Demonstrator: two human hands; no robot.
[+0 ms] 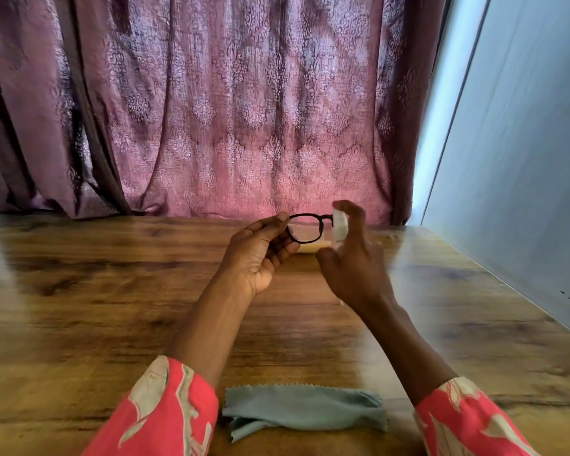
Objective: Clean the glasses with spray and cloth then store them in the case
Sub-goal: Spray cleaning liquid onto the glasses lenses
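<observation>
My left hand point(260, 255) pinches the black-framed glasses point(306, 228) by their left side and holds them up over the table. One lens faces me; the other is hidden behind my right hand. My right hand point(352, 258) grips a small pale spray bottle point(339, 225) right beside the glasses' bridge, index finger curled over its top. A grey-green cleaning cloth point(305, 411) lies crumpled on the table's near edge between my sleeves. A pale yellowish object point(313, 247), possibly the case, lies on the table behind my hands, mostly hidden.
The wooden table point(112, 307) runs back to a purple patterned curtain point(227, 110). A pale blue wall point(524, 159) borders the table on the right.
</observation>
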